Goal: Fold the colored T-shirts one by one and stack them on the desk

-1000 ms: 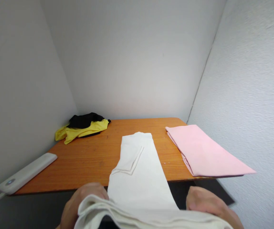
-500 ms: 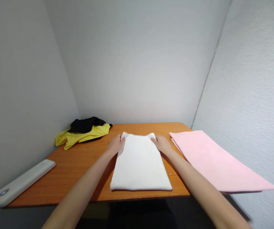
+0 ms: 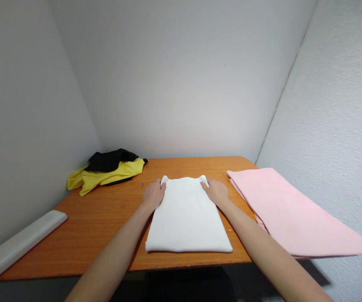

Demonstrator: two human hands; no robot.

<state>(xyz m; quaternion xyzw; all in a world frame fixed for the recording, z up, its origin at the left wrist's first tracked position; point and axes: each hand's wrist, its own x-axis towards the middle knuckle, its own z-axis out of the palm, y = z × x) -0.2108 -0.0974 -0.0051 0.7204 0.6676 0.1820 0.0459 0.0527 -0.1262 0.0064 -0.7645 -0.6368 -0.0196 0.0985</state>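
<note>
A white folded garment point(image 3: 187, 216) lies flat on the wooden table in front of me, its thick folded edge towards me. My left hand point(image 3: 154, 193) is closed on its far left corner, with the thumb on top and the other fingers mostly hidden. At the far right corner my right hand point(image 3: 216, 192) pinches the fabric in the same way. Both corners stand up slightly between thumb and fingers, and the far edge dips a little between them. The rest of the garment stays on the table.
To the right, a pink folded cloth point(image 3: 291, 214) reaches past the table's front edge. Yellow fabric point(image 3: 105, 177) and black fabric point(image 3: 111, 160) lie heaped at the back left. A long white device point(image 3: 23, 243) rests at the left edge. Walls enclose the wooden table point(image 3: 105, 226).
Both hands have tightened on the far corners, which now bunch up more. My view has shifted slightly; the garment otherwise lies much as before.
</note>
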